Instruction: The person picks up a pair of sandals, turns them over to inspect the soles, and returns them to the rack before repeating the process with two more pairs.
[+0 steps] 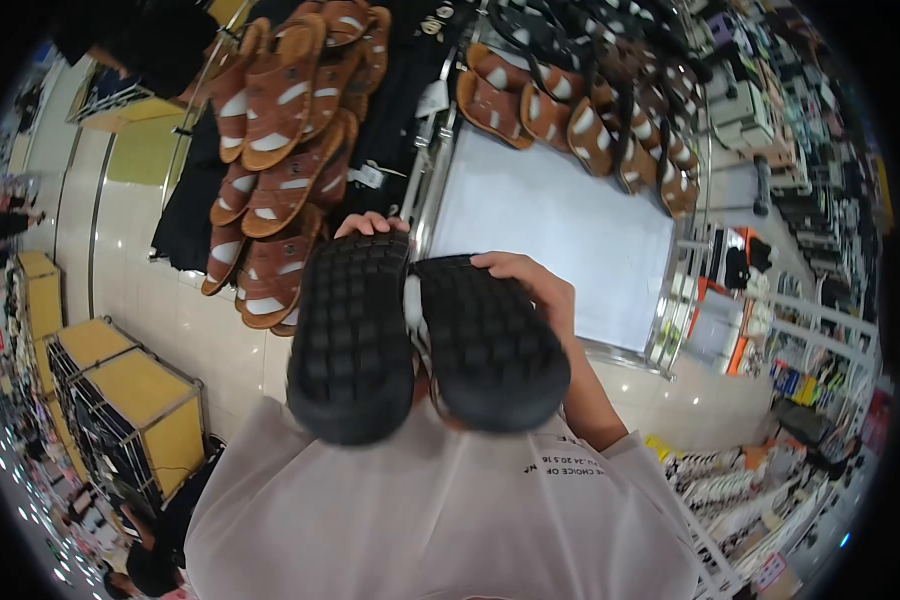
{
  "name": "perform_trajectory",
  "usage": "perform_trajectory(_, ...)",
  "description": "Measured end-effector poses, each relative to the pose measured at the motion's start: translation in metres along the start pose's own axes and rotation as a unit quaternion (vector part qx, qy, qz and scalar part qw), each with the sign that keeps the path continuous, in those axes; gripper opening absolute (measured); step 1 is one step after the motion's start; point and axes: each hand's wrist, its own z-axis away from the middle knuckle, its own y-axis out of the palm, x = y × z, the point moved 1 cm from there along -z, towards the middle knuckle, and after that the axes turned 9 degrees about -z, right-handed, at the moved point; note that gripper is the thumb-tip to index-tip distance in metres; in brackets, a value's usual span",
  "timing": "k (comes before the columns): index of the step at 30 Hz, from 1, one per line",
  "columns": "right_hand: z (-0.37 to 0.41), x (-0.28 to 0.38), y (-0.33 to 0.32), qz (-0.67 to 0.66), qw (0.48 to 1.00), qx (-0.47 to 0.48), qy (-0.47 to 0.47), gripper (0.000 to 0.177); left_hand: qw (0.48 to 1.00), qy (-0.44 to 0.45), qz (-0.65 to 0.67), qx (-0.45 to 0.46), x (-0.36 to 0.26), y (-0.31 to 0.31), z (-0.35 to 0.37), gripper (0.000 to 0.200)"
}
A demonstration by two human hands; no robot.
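A pair of sandals is held up close in front of my chest, black treaded soles facing me. Curled over the far end of the left sandal are the fingers of my left hand; its palm is hidden behind the sole. My right hand grips the right sandal around its far outer edge. Between the two soles shows a whitish piece, perhaps stuffing or a strap. The uppers are turned away and mostly hidden.
Brown strap sandals lie in stacked rows on a black cloth at left. More brown sandals line the back of a white display table with metal rails. Yellow-topped crates stand on the tiled floor at lower left. People are at the left edge.
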Motion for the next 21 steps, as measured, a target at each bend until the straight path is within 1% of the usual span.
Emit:
perform_trajectory(1, 0.010, 0.007, -0.010, 0.033, 0.999, -0.016, -0.033, 0.045, 0.996, 0.026, 0.005, 0.085, 0.017, 0.004, -0.014, 0.020)
perform_trajectory(2, 0.020, 0.014, -0.019, 0.067, 0.995, -0.031, -0.066, 0.044, 0.984, 0.053, 0.011, 0.170, 0.025, 0.022, -0.036, 0.020)
perform_trajectory(3, 0.029, 0.021, -0.027, 0.101, 0.989, -0.044, -0.099, 0.043, 0.964, 0.081, 0.019, 0.253, 0.032, 0.037, -0.054, 0.021)
perform_trajectory(4, 0.036, 0.027, -0.033, 0.096, 0.986, -0.071, -0.114, 0.041, 0.960, 0.073, 0.027, 0.270, 0.039, 0.048, -0.066, 0.024)
perform_trajectory(6, 0.048, 0.032, -0.051, 0.084, 0.985, -0.093, -0.121, 0.041, 0.949, 0.059, 0.041, 0.306, 0.054, 0.068, -0.083, 0.030)
perform_trajectory(7, 0.053, 0.033, -0.060, 0.079, 0.983, -0.103, -0.126, 0.041, 0.951, 0.035, 0.014, 0.306, 0.061, 0.071, -0.085, 0.030)
perform_trajectory(9, 0.066, 0.024, -0.074, -0.006, 0.988, -0.138, -0.064, 0.043, 0.951, -0.010, -0.041, 0.307, 0.072, 0.071, -0.088, 0.030)
perform_trajectory(11, 0.079, 0.003, -0.087, -0.117, 0.979, -0.169, 0.002, 0.045, 0.972, -0.064, -0.136, 0.183, 0.083, 0.064, -0.072, 0.024)
perform_trajectory(13, 0.093, -0.025, -0.099, -0.252, 0.946, -0.191, 0.077, 0.046, 0.964, -0.129, -0.225, 0.057, 0.094, 0.053, -0.050, 0.020)
perform_trajectory(14, 0.097, -0.037, -0.105, -0.208, 0.965, -0.151, 0.059, 0.044, 0.959, -0.177, -0.223, 0.006, 0.089, 0.053, -0.045, 0.022)
perform_trajectory(15, 0.104, -0.057, -0.111, -0.295, 0.937, -0.160, 0.101, 0.040, 0.949, -0.223, -0.217, -0.046, 0.085, 0.053, -0.039, 0.024)
perform_trajectory(17, 0.123, -0.075, -0.115, -0.196, 0.929, -0.173, 0.262, 0.027, 0.915, -0.191, -0.330, -0.129, 0.080, 0.055, -0.041, 0.034)
perform_trajectory(18, 0.119, -0.082, -0.110, -0.329, 0.862, -0.221, 0.317, 0.022, 0.907, -0.217, -0.344, -0.109, 0.070, 0.057, -0.047, 0.042)
perform_trajectory(21, 0.125, -0.129, -0.119, -0.464, 0.746, -0.174, 0.445, 0.018, 0.839, -0.266, -0.469, -0.075, 0.060, 0.058, -0.076, 0.041)
